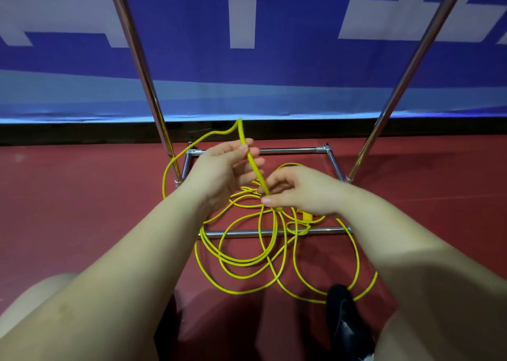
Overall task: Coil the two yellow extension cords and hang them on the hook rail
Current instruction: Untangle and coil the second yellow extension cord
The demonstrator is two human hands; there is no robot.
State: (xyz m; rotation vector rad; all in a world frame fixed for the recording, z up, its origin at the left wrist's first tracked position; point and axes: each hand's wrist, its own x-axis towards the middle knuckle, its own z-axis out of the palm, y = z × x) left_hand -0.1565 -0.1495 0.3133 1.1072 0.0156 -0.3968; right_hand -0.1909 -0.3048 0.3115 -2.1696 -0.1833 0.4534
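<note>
Starting the first loop: the left hand [219,168] pinches the raised cord [253,166] between thumb and fingertips, while the right hand [299,190] pinches it lower down, keeping that stretch taut. Most of the cord lies tangled on the floor [82,209] across the rack [274,233] base, uncoiled.
</note>
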